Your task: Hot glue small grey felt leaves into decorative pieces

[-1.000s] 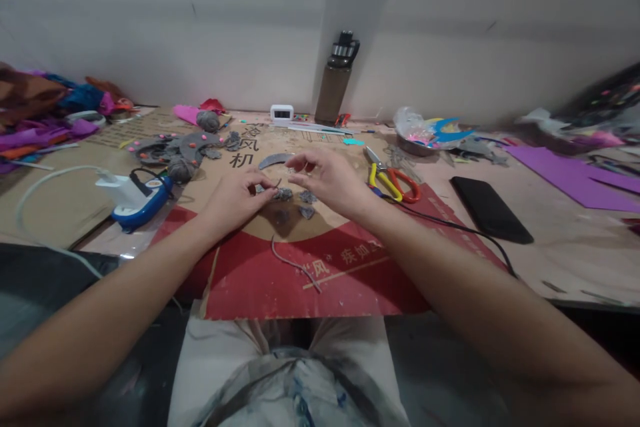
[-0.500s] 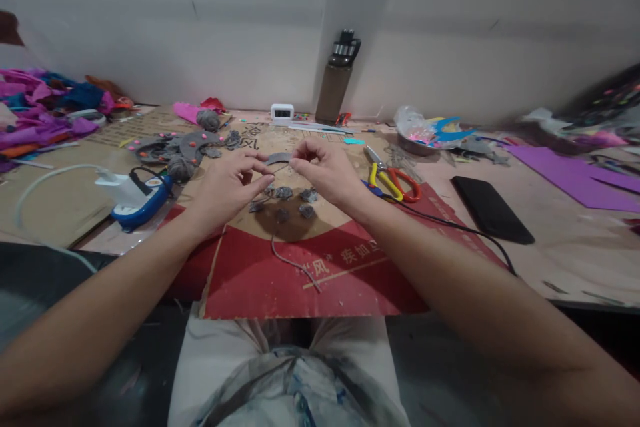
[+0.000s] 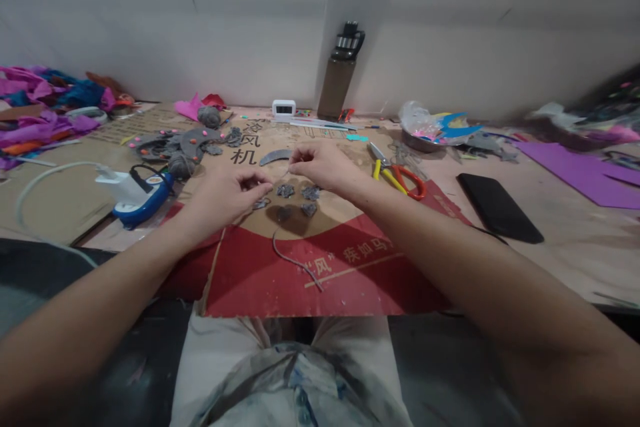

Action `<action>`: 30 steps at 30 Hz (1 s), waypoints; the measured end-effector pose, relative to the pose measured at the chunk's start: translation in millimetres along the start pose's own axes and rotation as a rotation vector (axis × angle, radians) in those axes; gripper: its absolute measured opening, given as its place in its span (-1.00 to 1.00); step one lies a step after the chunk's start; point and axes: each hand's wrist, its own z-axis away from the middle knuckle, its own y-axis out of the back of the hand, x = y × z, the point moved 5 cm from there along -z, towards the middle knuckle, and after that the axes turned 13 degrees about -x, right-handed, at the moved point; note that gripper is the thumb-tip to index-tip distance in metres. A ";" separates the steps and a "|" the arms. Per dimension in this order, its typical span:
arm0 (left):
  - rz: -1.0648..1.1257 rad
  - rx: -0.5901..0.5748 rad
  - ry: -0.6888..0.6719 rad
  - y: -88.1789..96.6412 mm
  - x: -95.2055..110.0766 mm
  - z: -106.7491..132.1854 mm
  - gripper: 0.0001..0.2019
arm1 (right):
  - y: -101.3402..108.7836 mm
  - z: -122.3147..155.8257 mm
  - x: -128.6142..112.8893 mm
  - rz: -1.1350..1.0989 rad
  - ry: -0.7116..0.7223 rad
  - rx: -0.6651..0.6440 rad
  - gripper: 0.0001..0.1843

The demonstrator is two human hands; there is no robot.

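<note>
Over the cardboard, my left hand point(image 3: 225, 195) is closed, thumb and fingertips pinched on one end of a short stretch of thin grey yarn point(image 3: 281, 180). My right hand point(image 3: 325, 167) pinches the other end, a little higher and to the right. Just beyond the fingers lies a grey curved strip point(image 3: 275, 157). Below the hands are several small crumpled grey pieces point(image 3: 285, 191). A loose length of grey cord point(image 3: 295, 260) trails over the red part of the cardboard point(image 3: 250, 287). The fingertips hide part of the yarn.
Scissors point(image 3: 385, 163) with red handles and a yellow-handled tool point(image 3: 395, 180) lie right of my right hand, near a black phone point(image 3: 500, 207). A blue power strip point(image 3: 143, 203) sits left. A bottle point(image 3: 337, 83) and a small white clock point(image 3: 283, 110) stand by the wall.
My left hand has moved slightly down and its fingers have closed more. My right hand has shifted a little, uncovering more of the grey curved strip. The view has tilted slightly.
</note>
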 end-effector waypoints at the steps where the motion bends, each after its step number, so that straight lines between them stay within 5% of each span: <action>1: -0.017 -0.014 -0.003 -4.6 -0.4 -1.0 -0.74 | -1.8 -2.7 2.1 0.050 -0.027 -0.027 -0.93; 11: -0.217 -0.110 0.010 -31.8 -6.4 -3.8 -0.69 | -16.5 -17.1 10.0 0.266 -0.138 -0.165 -0.93; 30: -0.359 -0.143 -0.008 -39.6 -2.8 0.2 -0.69 | -25.3 -21.6 4.6 0.451 -0.162 -0.313 -0.83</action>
